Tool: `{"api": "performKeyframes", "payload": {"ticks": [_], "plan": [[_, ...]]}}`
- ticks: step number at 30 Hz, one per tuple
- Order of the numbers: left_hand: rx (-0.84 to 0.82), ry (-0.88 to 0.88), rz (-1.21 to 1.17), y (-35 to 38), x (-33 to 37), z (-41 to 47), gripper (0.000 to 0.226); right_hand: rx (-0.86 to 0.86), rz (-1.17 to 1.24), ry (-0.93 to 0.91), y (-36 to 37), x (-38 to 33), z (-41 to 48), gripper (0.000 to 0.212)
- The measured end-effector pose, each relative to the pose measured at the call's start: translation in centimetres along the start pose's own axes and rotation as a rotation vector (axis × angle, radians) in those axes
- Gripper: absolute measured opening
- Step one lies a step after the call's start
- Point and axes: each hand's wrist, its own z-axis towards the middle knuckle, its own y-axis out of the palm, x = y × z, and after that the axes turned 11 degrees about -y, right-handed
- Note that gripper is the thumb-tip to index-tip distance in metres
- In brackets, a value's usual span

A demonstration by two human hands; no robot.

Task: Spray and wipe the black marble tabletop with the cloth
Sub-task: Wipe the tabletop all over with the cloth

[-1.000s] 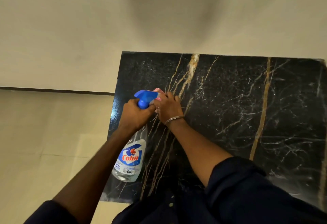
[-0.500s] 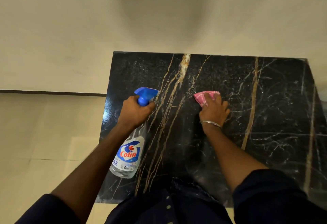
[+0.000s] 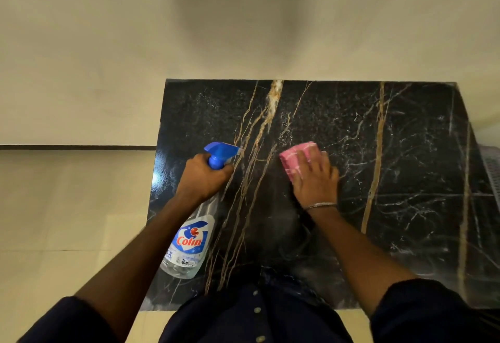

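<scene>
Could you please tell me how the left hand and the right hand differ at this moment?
The left hand grips the bottle by its neck, fingers curled; the right hand lies flat on the cloth, fingers straight. The left hand is near the tabletop's left edge; the right is nearer its middle. Only the right wrist wears a bangle. Both are over the tabletop.

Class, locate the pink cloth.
In the head view, the pink cloth lies on the marble tabletop under the right hand, right of the spray bottle.

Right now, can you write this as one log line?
left hand: grips bottle | right hand: presses cloth on tabletop | phase: wipe
</scene>
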Motion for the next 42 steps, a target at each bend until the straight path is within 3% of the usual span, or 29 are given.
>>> {"api": "performKeyframes", "payload": {"ticks": [3,7,14,18,23,28,30,34,38,40,42], "plan": [[-0.017,0.016,-0.008,-0.5,-0.2,-0.2,0.013,0.005,-0.019,0.127,0.5,1.5,-0.9,0.065],[-0.022,0.027,-0.023,-1.2,-1.0,-0.7,0.014,0.02,0.127,0.211,0.5,-4.4,0.2,0.072],[0.062,0.074,0.022,-2.6,-2.4,-1.6,0.019,-0.137,0.169,-0.172,1.4,-17.3,2.1,0.072],[0.028,0.049,0.058,-3.7,-3.5,-0.9,0.021,-0.15,0.118,-0.304,0.9,-13.8,0.9,0.065],[0.006,0.105,0.045,-5.1,-4.1,-0.5,0.017,-0.054,0.154,0.173,1.1,-6.4,-2.5,0.071],[0.027,0.081,0.047,-5.5,-5.5,-0.5,0.021,-0.094,0.179,0.313,0.7,-8.4,-2.0,0.076],[0.01,0.064,0.035,-5.4,-6.3,-0.7,0.025,-0.107,0.18,0.273,0.8,-11.4,-1.7,0.073],[0.008,0.039,0.064,-4.7,-6.9,-1.3,0.03,-0.183,0.156,-0.021,0.9,-17.0,-1.6,0.068],[-0.012,0.05,0.064,-4.3,-6.4,-1.7,0.032,-0.185,0.106,-0.188,0.2,-15.1,-2.1,0.066],[-0.013,0.068,0.055,-4.4,-6.3,-1.8,0.032,-0.173,0.09,-0.122,0.1,-11.9,-2.9,0.068],[-0.005,0.071,0.04,-4.7,-6.2,-1.9,0.032,-0.125,0.113,0.074,-0.1,-8.5,-3.7,0.073]]}}
